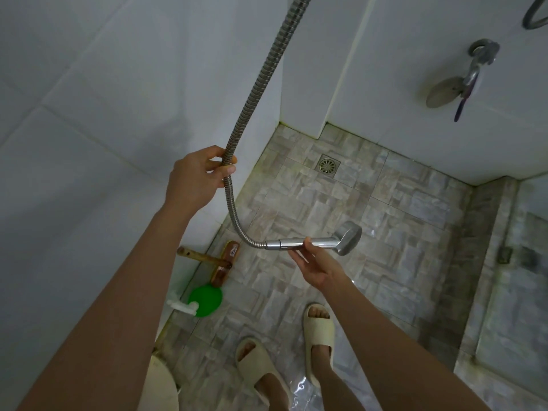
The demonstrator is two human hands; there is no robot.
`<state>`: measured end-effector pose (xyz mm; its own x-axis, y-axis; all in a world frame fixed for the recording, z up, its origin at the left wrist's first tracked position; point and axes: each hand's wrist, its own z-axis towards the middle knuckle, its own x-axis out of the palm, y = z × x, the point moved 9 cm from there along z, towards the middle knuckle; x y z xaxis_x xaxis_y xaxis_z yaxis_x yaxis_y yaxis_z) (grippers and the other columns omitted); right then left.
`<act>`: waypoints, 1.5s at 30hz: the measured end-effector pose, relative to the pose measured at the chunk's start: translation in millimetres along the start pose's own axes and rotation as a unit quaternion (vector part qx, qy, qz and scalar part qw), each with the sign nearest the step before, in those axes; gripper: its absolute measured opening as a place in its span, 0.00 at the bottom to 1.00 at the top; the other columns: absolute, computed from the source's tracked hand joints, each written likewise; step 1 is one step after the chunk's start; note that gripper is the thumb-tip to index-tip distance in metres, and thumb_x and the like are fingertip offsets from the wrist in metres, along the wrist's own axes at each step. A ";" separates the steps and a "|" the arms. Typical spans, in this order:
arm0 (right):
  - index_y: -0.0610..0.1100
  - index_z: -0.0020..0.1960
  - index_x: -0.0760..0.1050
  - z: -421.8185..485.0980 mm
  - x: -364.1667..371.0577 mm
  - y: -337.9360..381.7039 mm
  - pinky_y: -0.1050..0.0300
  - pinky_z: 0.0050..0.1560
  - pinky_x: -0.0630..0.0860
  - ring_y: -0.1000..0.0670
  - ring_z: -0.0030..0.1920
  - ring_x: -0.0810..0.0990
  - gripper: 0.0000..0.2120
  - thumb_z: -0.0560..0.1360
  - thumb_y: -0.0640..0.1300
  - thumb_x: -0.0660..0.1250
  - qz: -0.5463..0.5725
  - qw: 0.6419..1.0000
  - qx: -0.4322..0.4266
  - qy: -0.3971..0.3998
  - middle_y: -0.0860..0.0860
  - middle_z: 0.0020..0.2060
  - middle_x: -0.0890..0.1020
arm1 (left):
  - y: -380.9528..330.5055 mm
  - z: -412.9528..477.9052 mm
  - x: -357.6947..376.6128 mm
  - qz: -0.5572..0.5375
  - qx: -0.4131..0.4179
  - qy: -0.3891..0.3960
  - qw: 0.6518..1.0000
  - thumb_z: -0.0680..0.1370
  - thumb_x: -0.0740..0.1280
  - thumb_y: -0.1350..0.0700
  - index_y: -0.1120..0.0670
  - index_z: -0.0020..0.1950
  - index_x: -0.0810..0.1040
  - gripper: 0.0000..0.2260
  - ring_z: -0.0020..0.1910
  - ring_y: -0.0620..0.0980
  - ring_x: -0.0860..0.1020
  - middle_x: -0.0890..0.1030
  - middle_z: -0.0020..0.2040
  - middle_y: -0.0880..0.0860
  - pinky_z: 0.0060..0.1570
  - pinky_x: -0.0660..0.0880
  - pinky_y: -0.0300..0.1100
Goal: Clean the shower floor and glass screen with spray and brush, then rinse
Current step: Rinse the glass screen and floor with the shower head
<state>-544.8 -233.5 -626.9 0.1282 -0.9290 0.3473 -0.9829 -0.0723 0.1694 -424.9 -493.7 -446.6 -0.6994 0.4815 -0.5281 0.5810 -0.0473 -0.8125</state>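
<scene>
Head cam: left hand [197, 176] pinches the metal hose [258, 93] between thumb and fingers. Right hand [315, 266] holds the shower head [351, 235] by its handle, fingers curled under it (out over the floor [400, 218]). Brush [225, 264] lies by the left wall, green spray bottle [206, 301] just beside it.

Dim, bluish, wide-angle edge distortion
</scene>
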 end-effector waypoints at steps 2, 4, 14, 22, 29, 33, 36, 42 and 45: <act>0.37 0.43 0.73 5.4 3.1 8.5 0.45 0.41 0.82 0.45 0.44 0.81 0.04 0.77 0.33 0.64 -0.014 1.000 -0.004 0.004 0.42 0.39 0.81 | 1.5 3.0 2.6 -0.001 -0.004 0.000 1.000 0.77 0.72 0.55 0.48 0.52 0.83 0.05 0.46 0.44 0.84 0.84 0.45 0.43 0.48 0.81 0.41; 0.37 0.45 0.73 11.0 6.4 18.4 0.47 0.39 0.82 0.45 0.47 0.79 0.04 0.78 0.34 0.63 -0.031 0.999 -0.011 0.006 0.42 0.44 0.79 | 2.4 6.4 5.7 -0.004 -0.008 0.000 1.000 0.77 0.72 0.55 0.48 0.51 0.82 0.05 0.45 0.45 0.85 0.84 0.45 0.43 0.49 0.82 0.43; 0.42 0.48 0.71 30.2 36.4 77.5 0.52 0.38 0.82 0.47 0.46 0.80 0.03 0.79 0.36 0.62 -0.099 0.992 -0.078 0.022 0.45 0.44 0.79 | 0.4 26.9 25.3 -0.003 -0.009 0.001 1.000 0.77 0.72 0.55 0.46 0.50 0.82 0.04 0.44 0.42 0.84 0.84 0.44 0.41 0.52 0.81 0.48; 0.48 0.47 0.71 37.4 53.1 127.5 0.51 0.46 0.81 0.48 0.44 0.81 0.07 0.79 0.37 0.64 -0.141 0.980 -0.136 0.030 0.49 0.45 0.80 | -5.5 39.7 43.1 -0.012 -0.011 0.008 1.000 0.77 0.71 0.57 0.50 0.50 0.82 0.04 0.43 0.40 0.84 0.84 0.43 0.42 0.46 0.79 0.36; 0.48 0.50 0.70 36.3 40.5 163.1 0.53 0.42 0.81 0.48 0.45 0.81 0.07 0.78 0.38 0.65 -0.135 0.974 -0.182 0.003 0.49 0.46 0.80 | -16.4 41.9 76.5 -0.017 -0.009 0.027 0.999 0.77 0.71 0.59 0.51 0.50 0.81 0.04 0.42 0.38 0.83 0.84 0.43 0.45 0.41 0.77 0.27; 0.46 0.53 0.69 31.5 30.1 187.6 0.53 0.42 0.80 0.48 0.46 0.81 0.07 0.79 0.37 0.64 -0.121 0.970 -0.210 0.002 0.48 0.46 0.79 | -23.4 43.4 96.5 -0.022 -0.012 0.041 0.999 0.77 0.71 0.60 0.54 0.51 0.81 0.04 0.46 0.45 0.83 0.84 0.45 0.48 0.38 0.75 0.25; 0.46 0.57 0.68 27.9 25.4 210.2 0.53 0.46 0.80 0.48 0.47 0.81 0.10 0.78 0.36 0.64 -0.092 0.966 -0.240 0.013 0.47 0.49 0.79 | -24.7 45.6 108.2 -0.023 -0.014 0.051 0.998 0.77 0.71 0.60 0.54 0.51 0.81 0.04 0.48 0.47 0.83 0.84 0.47 0.51 0.39 0.75 0.24; 0.47 0.51 0.69 19.8 11.7 249.2 0.55 0.43 0.82 0.48 0.46 0.81 0.09 0.78 0.36 0.64 -0.061 0.958 -0.281 0.010 0.47 0.48 0.80 | -19.3 49.5 132.2 -0.026 -0.034 0.076 0.996 0.76 0.72 0.54 0.46 0.47 0.81 0.03 0.49 0.47 0.84 0.85 0.48 0.50 0.54 0.81 0.47; 0.47 0.50 0.69 17.3 -0.2 260.3 0.56 0.41 0.82 0.48 0.46 0.81 0.08 0.78 0.35 0.64 -0.047 0.957 -0.286 -0.001 0.46 0.49 0.79 | -18.6 47.9 144.9 -0.044 -0.055 0.084 0.994 0.76 0.72 0.54 0.48 0.48 0.81 0.03 0.47 0.48 0.85 0.86 0.48 0.51 0.56 0.80 0.53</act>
<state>-803.0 -258.4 -598.9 0.2111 -0.9287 0.3048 -0.7344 0.0551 0.6765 -557.1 -464.9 -519.8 -0.6747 0.6200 -0.4005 0.5694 0.0921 -0.8169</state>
